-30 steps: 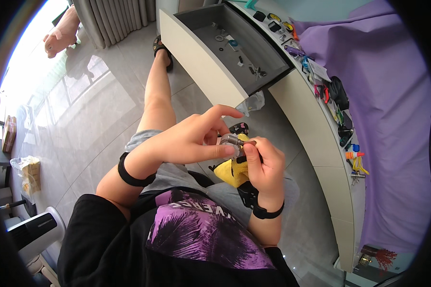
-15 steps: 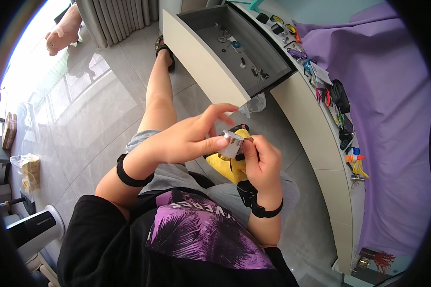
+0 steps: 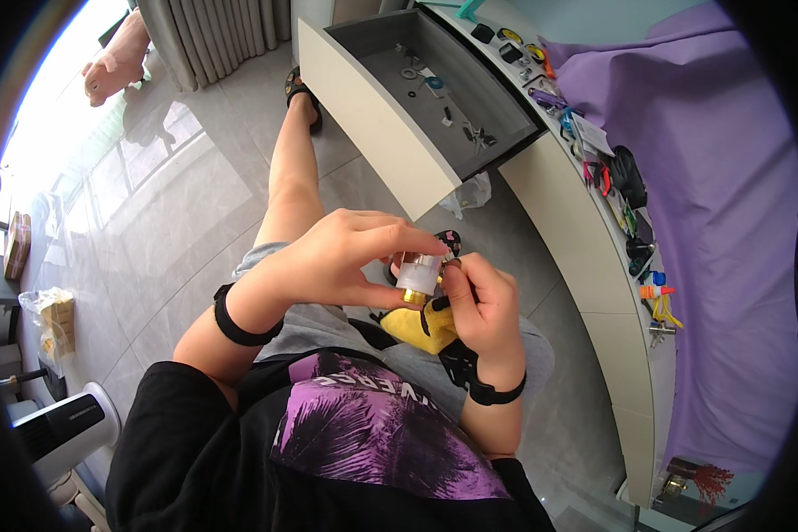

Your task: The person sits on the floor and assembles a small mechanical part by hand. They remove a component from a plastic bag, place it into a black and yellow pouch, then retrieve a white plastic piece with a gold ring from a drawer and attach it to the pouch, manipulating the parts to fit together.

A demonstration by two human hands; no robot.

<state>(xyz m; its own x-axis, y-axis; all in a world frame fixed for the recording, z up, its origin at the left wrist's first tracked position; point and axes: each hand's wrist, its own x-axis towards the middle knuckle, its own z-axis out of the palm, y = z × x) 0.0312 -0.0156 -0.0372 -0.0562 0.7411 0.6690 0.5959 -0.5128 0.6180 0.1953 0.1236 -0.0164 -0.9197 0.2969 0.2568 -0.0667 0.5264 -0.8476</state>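
Observation:
In front of my lap, my left hand (image 3: 341, 260) grips a small translucent cylinder (image 3: 418, 274) with a gold-coloured lower end and a shiny upper part. Its fingers lie over the top and its thumb is by the gold end. My right hand (image 3: 485, 301) is closed at the cylinder's right side, thumb against forefinger. A small dark bit shows at those fingertips, but its kind is unclear. A yellow cloth (image 3: 410, 328) with black parts hangs just under the hands; whether the right hand also holds it cannot be made out.
Ahead, a pulled-out drawer (image 3: 377, 120) contains small loose parts. Tools, a black case (image 3: 628, 177) and bottles line the long white cabinet (image 3: 559, 235) on the right, beside a purple cloth (image 3: 727, 222). A plastic bag (image 3: 472, 195) lies below the drawer. At the left stands a white appliance (image 3: 75, 426).
My left fingers have come down over the cylinder's top, and the thumb has dropped to its gold end. The cylinder has shifted slightly left and down. My right hand stays nearly in place.

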